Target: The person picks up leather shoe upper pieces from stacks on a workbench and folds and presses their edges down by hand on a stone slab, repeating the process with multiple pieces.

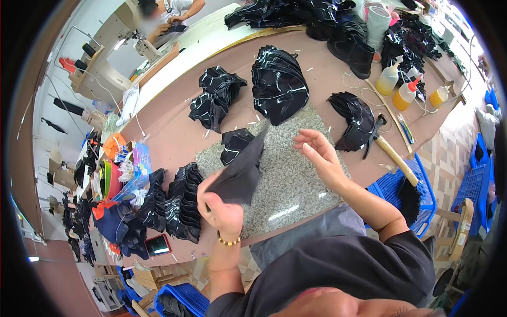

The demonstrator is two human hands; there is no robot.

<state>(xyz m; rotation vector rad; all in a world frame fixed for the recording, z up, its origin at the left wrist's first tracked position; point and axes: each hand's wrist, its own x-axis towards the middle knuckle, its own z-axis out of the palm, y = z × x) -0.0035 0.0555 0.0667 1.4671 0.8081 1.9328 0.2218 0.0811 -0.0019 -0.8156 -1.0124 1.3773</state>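
My left hand is closed on a dark, flat shoe-upper piece, held up over the speckled stone slab and slightly blurred. My right hand hovers above the slab's right side with its fingers apart and nothing in them. Behind the held piece, a glossy black piece with white lines lies on the slab. A large stack of similar black pieces sits at the slab's far edge, with a smaller stack to its left.
A hammer and a fanned black stack lie at right, near glue bottles. Black stacks, a phone and a bin of supplies are at left. Another person's hands work beside a sewing machine.
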